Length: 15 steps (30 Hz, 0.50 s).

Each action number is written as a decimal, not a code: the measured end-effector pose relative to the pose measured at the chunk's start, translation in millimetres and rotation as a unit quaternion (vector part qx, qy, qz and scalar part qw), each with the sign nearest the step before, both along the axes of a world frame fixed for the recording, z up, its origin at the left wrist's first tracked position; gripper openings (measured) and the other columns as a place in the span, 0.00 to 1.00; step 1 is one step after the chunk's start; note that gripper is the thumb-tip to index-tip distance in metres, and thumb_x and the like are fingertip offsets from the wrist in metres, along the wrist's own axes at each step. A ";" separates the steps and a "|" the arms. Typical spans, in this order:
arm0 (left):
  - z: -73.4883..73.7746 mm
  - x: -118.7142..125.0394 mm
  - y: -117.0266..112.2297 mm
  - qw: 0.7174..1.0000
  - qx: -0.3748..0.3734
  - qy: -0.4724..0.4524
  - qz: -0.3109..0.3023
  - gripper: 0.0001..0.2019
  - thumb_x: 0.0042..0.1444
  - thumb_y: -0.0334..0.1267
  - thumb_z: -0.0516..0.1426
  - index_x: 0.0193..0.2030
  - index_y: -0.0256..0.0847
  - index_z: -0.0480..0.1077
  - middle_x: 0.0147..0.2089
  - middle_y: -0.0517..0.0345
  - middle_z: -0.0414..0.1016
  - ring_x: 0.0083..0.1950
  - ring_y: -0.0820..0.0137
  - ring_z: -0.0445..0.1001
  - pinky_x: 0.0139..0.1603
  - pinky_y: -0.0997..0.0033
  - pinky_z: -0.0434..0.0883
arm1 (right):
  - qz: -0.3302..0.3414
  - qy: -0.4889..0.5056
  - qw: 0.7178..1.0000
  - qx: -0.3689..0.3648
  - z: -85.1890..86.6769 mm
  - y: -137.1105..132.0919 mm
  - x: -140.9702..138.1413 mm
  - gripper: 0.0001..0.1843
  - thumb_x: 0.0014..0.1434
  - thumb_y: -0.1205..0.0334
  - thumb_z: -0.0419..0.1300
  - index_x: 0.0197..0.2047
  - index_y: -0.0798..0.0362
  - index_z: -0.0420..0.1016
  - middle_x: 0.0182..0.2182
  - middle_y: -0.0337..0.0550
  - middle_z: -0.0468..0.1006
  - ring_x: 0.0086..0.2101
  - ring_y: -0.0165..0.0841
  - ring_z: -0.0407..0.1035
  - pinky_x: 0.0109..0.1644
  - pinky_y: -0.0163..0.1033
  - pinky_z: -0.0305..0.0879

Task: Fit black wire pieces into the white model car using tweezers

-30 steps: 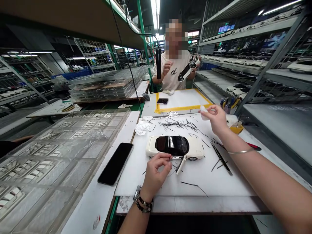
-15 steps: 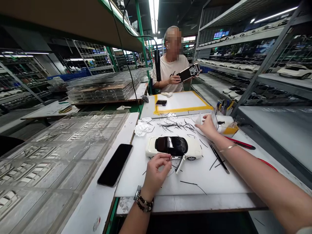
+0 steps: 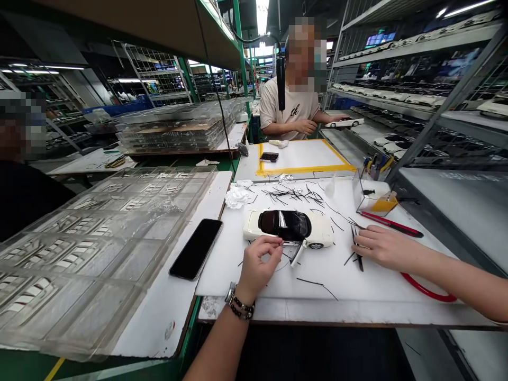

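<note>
A white model car with a black roof lies on the white work board, one door hanging open toward me. My left hand is just in front of the car, fingers pinched by the open door on something too small to make out. My right hand rests on the board to the car's right, fingers curled over black tweezers. Several thin black strips are scattered behind the car.
A black phone lies left of the board, beside stacked clear plastic trays. A small clear box and red-handled tool sit at right. A person in a beige shirt sits opposite; another person is at far left.
My right hand came down from the clear box at the back right onto the tweezers on the board. The person opposite lowered a model car onto the shelf. My left hand stayed put.
</note>
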<state>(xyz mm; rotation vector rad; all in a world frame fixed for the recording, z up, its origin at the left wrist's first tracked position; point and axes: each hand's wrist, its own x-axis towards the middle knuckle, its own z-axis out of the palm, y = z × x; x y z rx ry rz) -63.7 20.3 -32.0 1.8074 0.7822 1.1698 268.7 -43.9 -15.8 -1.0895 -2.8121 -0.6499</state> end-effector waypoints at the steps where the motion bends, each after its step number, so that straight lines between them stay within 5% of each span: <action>1: -0.3 0.0 -0.6 1.000 0.005 0.005 0.003 0.15 0.57 0.34 0.56 0.20 0.38 0.70 0.39 0.48 0.76 0.44 0.64 0.77 0.47 0.61 0.76 | 0.011 0.008 1.000 -0.002 5.9 2.2 -1.6 0.13 0.62 0.74 0.48 0.32 0.52 0.70 0.27 0.42 0.69 0.28 0.33 0.62 0.35 0.41 0.57; 3: -0.5 0.3 -1.9 1.000 0.016 0.018 0.006 0.14 0.57 0.33 0.56 0.20 0.38 0.70 0.39 0.49 0.77 0.44 0.64 0.77 0.46 0.62 0.76 | 0.021 0.063 0.998 0.000 20.3 4.4 -7.7 0.08 0.61 0.70 0.51 0.32 0.52 0.68 0.25 0.41 0.67 0.26 0.33 0.60 0.33 0.41 0.58; 5: -0.5 1.0 -2.9 0.999 0.028 0.025 0.005 0.13 0.57 0.32 0.56 0.21 0.38 0.70 0.40 0.49 0.77 0.44 0.65 0.77 0.46 0.63 0.77 | -0.007 0.219 0.976 0.010 34.7 5.5 -20.4 0.05 0.59 0.68 0.54 0.31 0.51 0.65 0.23 0.39 0.66 0.25 0.32 0.61 0.30 0.40 0.59; 6: -0.4 1.4 -3.3 0.999 0.034 0.027 0.002 0.12 0.56 0.32 0.56 0.21 0.38 0.70 0.40 0.49 0.77 0.44 0.65 0.77 0.45 0.63 0.77 | -0.030 0.322 0.946 0.007 40.6 6.7 -29.7 0.04 0.58 0.68 0.55 0.31 0.51 0.64 0.23 0.39 0.67 0.24 0.31 0.62 0.28 0.39 0.60; 8: -0.4 2.1 -3.8 0.999 0.046 0.025 -0.004 0.12 0.56 0.31 0.57 0.22 0.38 0.69 0.40 0.48 0.77 0.43 0.65 0.77 0.45 0.64 0.77 | -0.083 0.527 0.845 -0.039 48.7 12.5 -53.8 0.03 0.59 0.66 0.56 0.33 0.51 0.64 0.24 0.39 0.70 0.24 0.31 0.66 0.26 0.37 0.62; 11: -0.7 2.1 -4.1 0.998 0.063 0.021 -0.008 0.11 0.55 0.31 0.57 0.21 0.38 0.68 0.40 0.48 0.77 0.43 0.65 0.77 0.45 0.65 0.78 | -0.144 0.682 0.684 -0.216 50.6 29.9 -94.4 0.06 0.59 0.58 0.57 0.34 0.51 0.64 0.23 0.40 0.73 0.23 0.31 0.68 0.26 0.36 0.64; 13: -1.2 1.4 -4.3 0.997 0.072 0.022 -0.006 0.11 0.55 0.30 0.57 0.21 0.38 0.67 0.40 0.48 0.77 0.43 0.66 0.77 0.44 0.65 0.78 | -0.166 0.695 0.623 -0.318 46.8 43.4 -116.0 0.09 0.57 0.56 0.57 0.32 0.52 0.63 0.20 0.40 0.74 0.21 0.29 0.66 0.25 0.34 0.63; 15: -1.8 0.7 -4.6 0.997 0.078 0.027 -0.004 0.12 0.55 0.30 0.56 0.21 0.38 0.66 0.40 0.48 0.77 0.43 0.65 0.77 0.44 0.65 0.78 | -0.182 0.691 0.600 -0.360 41.0 53.8 -129.0 0.10 0.56 0.57 0.58 0.30 0.52 0.62 0.19 0.39 0.73 0.20 0.27 0.64 0.24 0.33 0.60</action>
